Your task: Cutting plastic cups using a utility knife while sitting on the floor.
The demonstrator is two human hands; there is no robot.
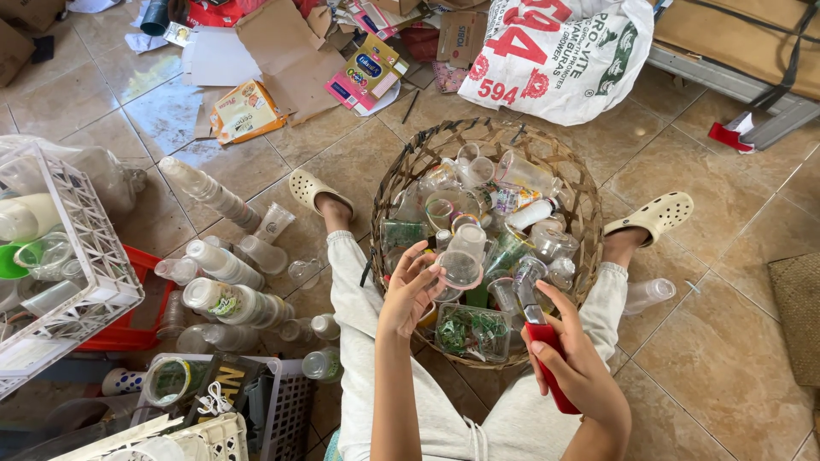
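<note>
Overhead, left hand (410, 290) fingers (424, 266) pinch a clear cup (459, 266) above the basket (401, 183); right hand (581, 367) fingers clasp a red cutter (551, 358).

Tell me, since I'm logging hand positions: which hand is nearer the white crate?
Left. The left hand, holding a clear cup over the basket, is closer to the white crate; the right hand, gripping a red tool, is farther away.

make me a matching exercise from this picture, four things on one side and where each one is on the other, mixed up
Things:
1. clear plastic cup
2. red-handled cutter
3. wicker basket
4. white crate

Places:
A. on the floor at the far left
B. in the left hand
C. between the person's legs, full of clear plastic containers
D. in the right hand

Pairs: 1-B, 2-D, 3-C, 4-A
</note>
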